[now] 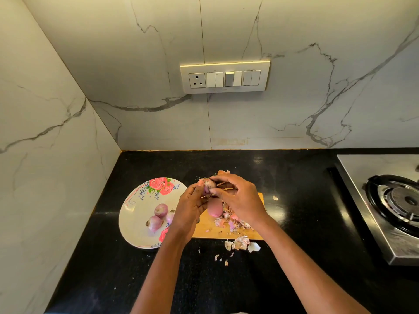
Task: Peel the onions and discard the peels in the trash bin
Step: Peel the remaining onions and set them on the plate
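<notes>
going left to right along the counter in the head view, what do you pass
flowered plate → left hand → right hand → small peel scrap → stove burner

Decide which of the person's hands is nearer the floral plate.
Left. The left hand overlaps the floral plate's right edge; the right hand is farther right, over the cutting board.

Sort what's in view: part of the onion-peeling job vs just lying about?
Job: onion in hand, left hand, right hand, onions on plate, peels, cutting board, plate.
Lying about: stove, switch panel.
</notes>
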Demonstrator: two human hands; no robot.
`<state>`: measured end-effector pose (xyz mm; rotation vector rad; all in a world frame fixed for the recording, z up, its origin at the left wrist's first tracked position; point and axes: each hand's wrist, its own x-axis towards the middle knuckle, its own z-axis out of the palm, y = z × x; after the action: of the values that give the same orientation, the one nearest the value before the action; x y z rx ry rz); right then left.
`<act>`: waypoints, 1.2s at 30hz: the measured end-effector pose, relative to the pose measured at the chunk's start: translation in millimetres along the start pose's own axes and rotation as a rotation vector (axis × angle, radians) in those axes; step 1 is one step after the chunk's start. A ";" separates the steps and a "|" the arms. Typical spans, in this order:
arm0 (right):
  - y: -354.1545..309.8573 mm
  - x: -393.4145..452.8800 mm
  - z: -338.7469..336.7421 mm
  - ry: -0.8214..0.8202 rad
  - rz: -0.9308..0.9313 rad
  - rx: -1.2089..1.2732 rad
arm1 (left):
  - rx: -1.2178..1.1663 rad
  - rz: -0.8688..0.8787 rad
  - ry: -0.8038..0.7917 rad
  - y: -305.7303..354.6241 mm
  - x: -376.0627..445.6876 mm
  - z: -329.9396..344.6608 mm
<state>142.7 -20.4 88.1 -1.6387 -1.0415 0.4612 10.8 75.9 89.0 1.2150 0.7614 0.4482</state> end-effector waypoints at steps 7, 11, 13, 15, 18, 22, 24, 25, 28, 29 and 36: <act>-1.3 0.4 0.8 -0.042 0.027 0.052 | 0.097 -0.026 0.019 5.8 -1.3 -1.7; -2.4 0.9 -0.5 -0.141 0.088 0.101 | 0.137 -0.056 0.021 7.6 0.7 0.6; -2.7 0.9 -0.8 -0.171 0.111 0.112 | 0.134 -0.069 0.035 6.2 0.8 3.0; -2.7 0.2 -0.9 -0.186 0.122 0.101 | 0.119 -0.090 0.055 4.9 1.0 4.1; -4.2 0.3 -0.7 -0.175 0.115 0.086 | 0.132 -0.103 0.042 6.5 1.2 5.2; -3.7 1.7 -0.4 -0.125 0.121 0.148 | 0.178 -0.051 0.023 9.4 2.7 6.0; -4.7 1.8 -0.9 -0.109 0.119 0.179 | 0.170 -0.010 0.027 8.9 3.7 5.0; -5.9 1.8 -1.1 -0.104 0.124 0.195 | 0.158 0.006 0.034 8.2 4.4 4.1; -9.0 1.3 -1.7 -0.098 0.132 0.239 | 0.122 0.039 0.033 6.8 4.7 2.7; -10.1 1.4 -1.8 -0.096 0.131 0.248 | 0.111 0.051 0.030 6.1 4.5 2.4; -13.6 2.4 1.9 -0.003 0.186 0.406 | 0.030 0.142 0.021 4.1 -1.6 8.0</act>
<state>137.3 -17.0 100.4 -1.3726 -0.7403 0.7477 16.0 70.7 94.5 1.2991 0.7045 0.5684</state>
